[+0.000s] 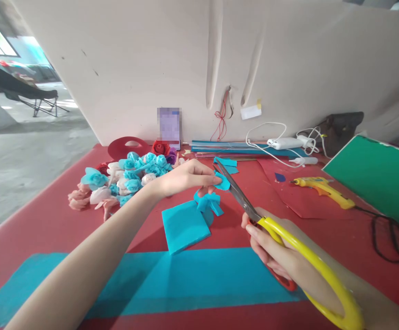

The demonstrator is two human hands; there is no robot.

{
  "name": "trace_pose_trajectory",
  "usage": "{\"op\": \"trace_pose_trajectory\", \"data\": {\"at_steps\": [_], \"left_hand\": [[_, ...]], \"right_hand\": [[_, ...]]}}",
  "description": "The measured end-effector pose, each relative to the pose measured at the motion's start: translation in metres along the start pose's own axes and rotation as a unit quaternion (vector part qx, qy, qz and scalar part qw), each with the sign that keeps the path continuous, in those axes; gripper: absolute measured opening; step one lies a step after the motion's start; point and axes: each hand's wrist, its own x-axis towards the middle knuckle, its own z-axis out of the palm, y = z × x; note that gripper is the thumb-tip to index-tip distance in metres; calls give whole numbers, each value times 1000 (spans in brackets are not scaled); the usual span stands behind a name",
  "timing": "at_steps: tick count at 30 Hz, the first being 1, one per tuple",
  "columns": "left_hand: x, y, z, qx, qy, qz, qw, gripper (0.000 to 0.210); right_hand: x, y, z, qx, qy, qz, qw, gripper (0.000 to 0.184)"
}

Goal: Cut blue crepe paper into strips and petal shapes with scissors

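Note:
My left hand pinches a small blue paper piece over the middle of the table. In my right hand is a large pair of scissors with yellow and red handles. Its blades are slightly apart and reach up beside the paper piece. Below my left hand lie a folded blue paper square and several loose blue paper scraps. A long blue paper strip stretches across the front, partly hidden by my left forearm.
Paper flowers in blue, white and pink pile up at left, near a phone. At right are a yellow glue gun with a black cord, a green board and a white power strip with cables. A pale wall stands behind.

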Motion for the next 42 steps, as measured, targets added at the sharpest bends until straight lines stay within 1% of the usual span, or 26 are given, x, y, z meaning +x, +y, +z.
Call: {"op": "trace_pose_trajectory", "data": {"at_steps": [3, 6, 10, 12, 15, 17, 20, 22, 23, 25, 29, 31, 32, 33, 34, 35, 37, 38, 39, 40, 41, 42], "left_hand": [[0, 0, 1, 10, 9, 7, 1000, 29], [1, -2, 4, 17, 25, 29, 999, 31], [3, -7, 9, 27, 49, 43, 998, 31], [5, -10, 10, 25, 54, 40, 997, 31], [6, -12, 9, 25, 64, 27, 997, 31], [7, -15, 6, 19, 75, 28, 997, 32], [9, -21, 4, 5, 108, 47, 993, 32], [11, -24, 7, 2, 134, 59, 989, 34], [13, -25, 10, -1, 143, 63, 988, 35], [15, -24, 18, -14, 146, 69, 987, 37], [19, -16, 40, -24, 120, 82, 989, 36], [18, -10, 49, 20, 131, 100, 986, 36], [17, -8, 52, 62, 147, 123, 979, 34], [15, -6, 55, 117, 170, 159, 965, 31], [14, -4, 56, 188, 193, 206, 941, 27], [12, -2, 57, 269, 209, 259, 904, 23], [8, 0, 57, 428, 222, 354, 801, 23], [7, 1, 57, 490, 219, 385, 751, 24], [6, 2, 57, 534, 211, 407, 710, 24], [5, 3, 56, 558, 202, 421, 686, 24], [4, 4, 56, 561, 197, 423, 683, 26], [4, 5, 55, 545, 196, 415, 702, 28]], "right_hand": [[0, 1, 0, -18, 3, -18, 1000, 36], [1, 5, 1, -31, 13, -24, 999, 38], [3, 8, 5, -5, 31, 0, 1000, 41], [4, 6, 7, 6, 38, 20, 999, 44], [5, 2, 7, 12, 69, 37, 997, 49], [7, -2, 5, 45, 85, 31, 995, 49], [15, -4, 0, 140, 59, 6, 988, 42], [22, -1, -3, 204, 39, -20, 978, 40], [26, 1, -5, 228, 38, -34, 972, 39], [31, 4, -8, 264, 64, -63, 960, 39], [32, 3, -15, 300, 165, -107, 933, 44], [29, -3, -17, 314, 198, -121, 921, 45], [27, -6, -18, 320, 207, -123, 916, 43], [26, -9, -18, 326, 212, -125, 913, 41], [24, -12, -18, 334, 213, -126, 910, 38], [22, -15, -18, 341, 210, -127, 907, 36], [20, -17, -18, 356, 197, -129, 904, 33], [19, -18, -18, 359, 188, -132, 905, 31], [18, -18, -18, 359, 182, -133, 906, 30], [17, -18, -18, 355, 176, -133, 909, 29], [16, -18, -19, 348, 172, -134, 912, 29], [15, -18, -19, 340, 169, -134, 915, 28]]}}
